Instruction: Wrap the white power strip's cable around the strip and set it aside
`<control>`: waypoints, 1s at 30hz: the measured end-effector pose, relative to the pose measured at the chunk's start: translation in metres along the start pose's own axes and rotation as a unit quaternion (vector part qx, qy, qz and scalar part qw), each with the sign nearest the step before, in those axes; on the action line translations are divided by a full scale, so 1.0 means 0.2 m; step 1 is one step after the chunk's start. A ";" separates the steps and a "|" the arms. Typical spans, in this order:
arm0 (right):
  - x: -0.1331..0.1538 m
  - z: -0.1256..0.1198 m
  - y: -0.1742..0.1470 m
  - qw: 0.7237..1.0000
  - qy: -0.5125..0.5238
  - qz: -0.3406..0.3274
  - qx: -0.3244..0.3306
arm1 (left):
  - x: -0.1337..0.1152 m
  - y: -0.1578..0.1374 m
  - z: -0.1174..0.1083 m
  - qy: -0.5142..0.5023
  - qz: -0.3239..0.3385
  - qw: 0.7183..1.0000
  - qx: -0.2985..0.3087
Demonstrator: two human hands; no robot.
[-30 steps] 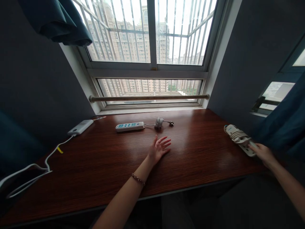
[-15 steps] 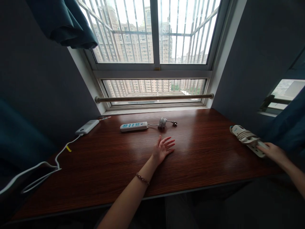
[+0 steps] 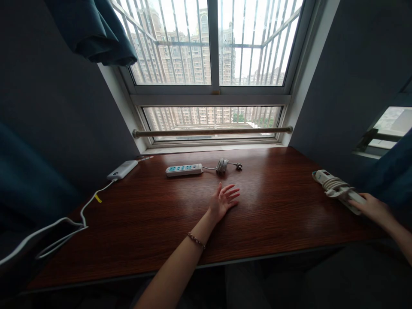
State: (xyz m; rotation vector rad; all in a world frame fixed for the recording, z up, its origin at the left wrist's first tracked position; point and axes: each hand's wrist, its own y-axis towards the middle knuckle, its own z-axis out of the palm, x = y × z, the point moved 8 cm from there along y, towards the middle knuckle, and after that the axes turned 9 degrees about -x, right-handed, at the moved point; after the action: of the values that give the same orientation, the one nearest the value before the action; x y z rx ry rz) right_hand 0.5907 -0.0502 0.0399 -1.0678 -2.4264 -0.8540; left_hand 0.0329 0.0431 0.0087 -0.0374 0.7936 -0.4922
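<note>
My left hand (image 3: 224, 201) rests palm up on the table, fingers spread, holding nothing; a beaded bracelet is on its wrist. Just beyond it lies a white power strip with blue sockets (image 3: 184, 170). Its grey cord (image 3: 222, 166) is bundled at the right and ends in a dark plug (image 3: 238, 166). At the table's right side, my right hand (image 3: 373, 208) grips the near end of a second white power strip (image 3: 324, 175), whose cord (image 3: 334, 186) is wound round its body. The fingers partly hide that end.
A white box-shaped device (image 3: 122, 170) with a white cable (image 3: 84, 210) sits at the left edge of the brown wooden table (image 3: 141, 231). A horizontal rail (image 3: 212, 132) crosses the window behind. Blue curtains (image 3: 93, 36) hang at the sides.
The view has shifted slightly, moving everything a little to the right. The wound power strip has turned a bit under my right hand, showing a dark red switch. My left hand stays in place.
</note>
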 end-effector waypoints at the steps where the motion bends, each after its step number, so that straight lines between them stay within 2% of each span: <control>1: -0.02 0.03 0.01 0.999 -0.003 0.006 0.040 | 0.00 0.00 0.00 0.000 0.000 1.000 0.001; 3: -0.03 0.08 0.01 0.995 -0.007 0.018 0.097 | 0.00 0.00 0.00 -0.001 0.001 1.000 0.003; 9: 0.06 0.07 -0.06 0.992 -0.049 0.018 0.111 | 0.00 0.00 -0.01 0.000 0.002 1.000 0.003; 13: 0.06 0.12 -0.08 0.988 -0.088 -0.041 0.123 | 0.00 0.00 -0.01 -0.002 0.001 1.000 0.001; 16: -0.02 0.18 -0.03 0.985 -0.098 -0.085 0.117 | 0.00 0.00 -0.01 -0.001 0.001 1.000 -0.001; 21: -0.16 0.24 0.04 0.984 -0.105 -0.110 0.091 | 0.01 0.01 -0.01 0.002 0.001 1.000 0.000; 30: -0.10 0.22 -0.06 0.978 -0.127 -0.147 0.072 | 0.01 0.01 -0.01 0.000 -0.002 1.000 -0.001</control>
State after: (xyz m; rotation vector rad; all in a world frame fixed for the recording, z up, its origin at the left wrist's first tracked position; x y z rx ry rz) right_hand 0.5912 -0.0372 -0.0085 -0.8188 -2.8623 -0.6459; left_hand 0.0343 0.0446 0.0058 -0.0397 0.7944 -0.4948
